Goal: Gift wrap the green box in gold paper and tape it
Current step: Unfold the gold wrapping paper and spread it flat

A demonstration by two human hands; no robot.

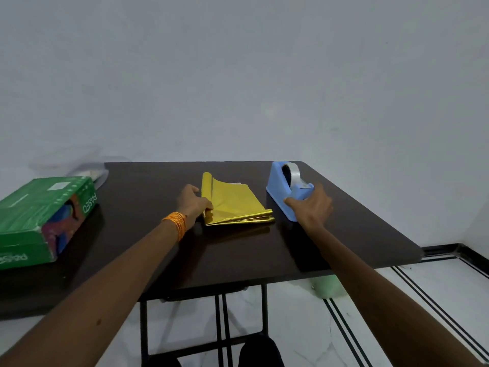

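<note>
Pale wall fills the upper half of the view, and below it a dark brown bench (158, 250) stands on a white floor with black inlaid lines. At the bench's left end lies the green box (39, 215), flat on its broad face and well apart from everything else. Near the middle sits the gold paper (235, 205), folded into a thick stack with its top layer lifted a little along the left side. The left hand (191, 201), an orange band (176, 223) at its wrist, pinches that left edge near the front corner, fingers curled onto the sheets. Just right of the paper is a blue tape dispenser (280, 186) with a clear roll in it; the right hand (312, 207) grips its low front end, thumb stretched along the side. The paper looks thin, light and slick, likely to crease or slide, so it is best opened by its outer edges with flat palms smoothing it. The box seems stiff cardboard, probably light enough to lift by its two long sides and set at the sheet's centre. The dispenser looks weighted and should stay put.
</note>
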